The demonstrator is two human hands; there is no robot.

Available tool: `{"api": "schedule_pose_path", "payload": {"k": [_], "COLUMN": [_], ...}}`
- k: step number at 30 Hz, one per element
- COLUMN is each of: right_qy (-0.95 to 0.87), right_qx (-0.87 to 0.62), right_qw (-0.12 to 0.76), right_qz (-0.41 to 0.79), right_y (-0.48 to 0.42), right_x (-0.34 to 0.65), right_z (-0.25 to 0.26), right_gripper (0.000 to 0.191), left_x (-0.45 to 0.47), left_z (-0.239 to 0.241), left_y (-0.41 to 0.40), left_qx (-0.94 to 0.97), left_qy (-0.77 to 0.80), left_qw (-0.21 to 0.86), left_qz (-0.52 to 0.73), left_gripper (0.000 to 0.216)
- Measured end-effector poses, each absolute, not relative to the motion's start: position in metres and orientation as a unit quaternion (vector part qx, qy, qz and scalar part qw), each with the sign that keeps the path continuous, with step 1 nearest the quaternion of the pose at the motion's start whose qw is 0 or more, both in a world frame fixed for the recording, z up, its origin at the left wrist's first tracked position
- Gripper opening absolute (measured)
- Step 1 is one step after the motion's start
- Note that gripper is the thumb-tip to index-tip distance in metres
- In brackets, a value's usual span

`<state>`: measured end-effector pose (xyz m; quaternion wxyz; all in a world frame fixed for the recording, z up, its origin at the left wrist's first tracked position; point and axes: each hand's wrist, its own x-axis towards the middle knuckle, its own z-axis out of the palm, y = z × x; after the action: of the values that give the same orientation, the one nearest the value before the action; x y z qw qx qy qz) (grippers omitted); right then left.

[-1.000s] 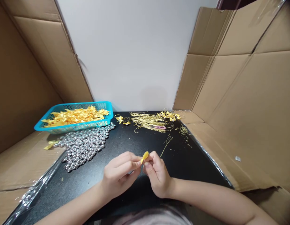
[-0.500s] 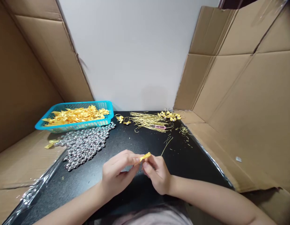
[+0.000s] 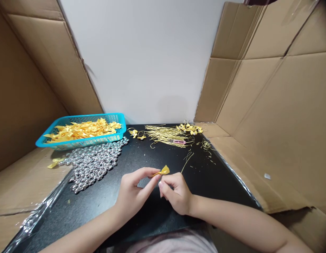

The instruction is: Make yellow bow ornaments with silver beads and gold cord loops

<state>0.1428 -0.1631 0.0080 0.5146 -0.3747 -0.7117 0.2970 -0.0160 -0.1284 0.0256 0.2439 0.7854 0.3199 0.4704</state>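
My left hand (image 3: pixel 135 188) pinches a yellow ribbon bow (image 3: pixel 165 170) between thumb and fingertips, its flared end pointing up and right. Close beside it, my right hand (image 3: pixel 176 193) is closed, thumb against curled fingers; anything inside them is hidden. A thin gold cord (image 3: pixel 187 162) runs up from behind the right hand's knuckles, and I cannot tell whether that hand holds it. Both hands are low over the black tabletop (image 3: pixel 141 158).
A blue basket (image 3: pixel 40 142) of yellow ribbon bows stands back left, silver beads (image 3: pixel 96 165) before it. Gold cords (image 3: pixel 165 135), a pink tool (image 3: pixel 179 142) and finished bow pieces (image 3: pixel 191 128) lie at the back. Cord scraps (image 3: pixel 205 144) lie right. Cardboard walls (image 3: pixel 279 123) flank the table.
The bow has turned so its flared end shows wider and higher. My right fingers have come away from it slightly, while the left hand keeps its pinch.
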Motion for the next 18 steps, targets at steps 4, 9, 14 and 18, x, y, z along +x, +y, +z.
{"api": "schedule_pose_path", "payload": {"k": [4, 9, 14, 18], "right_qy": [-0.707, -0.707, -0.713, -0.725], "right_qx": [-0.385, -0.387, -0.386, -0.383], "right_qw": [0.515, 0.512, 0.508, 0.51], "right_qz": [0.294, 0.297, 0.291, 0.258], "right_y": [-0.1629, -0.1631, -0.1625, -0.1609], "right_x": [0.1423, 0.1421, 0.1422, 0.1449], "right_z": [0.0086, 0.0091, 0.0068, 0.0096], "right_gripper": [0.041, 0.039, 0.039, 0.036], "left_x": [-0.0146, -0.0127, -0.0133, -0.0123], "left_z": [0.0252, 0.0251, 0.0236, 0.0251], "left_y": [-0.1281, -0.1283, -0.1284, -0.1281], "left_qx": [0.769, 0.753, 0.718, 0.669], "left_qy": [0.333, 0.346, 0.359, 0.365], "left_qw": [0.285, 0.326, 0.372, 0.437], "left_qz": [0.465, 0.455, 0.467, 0.478], "left_gripper": [0.005, 0.007, 0.009, 0.011]}}
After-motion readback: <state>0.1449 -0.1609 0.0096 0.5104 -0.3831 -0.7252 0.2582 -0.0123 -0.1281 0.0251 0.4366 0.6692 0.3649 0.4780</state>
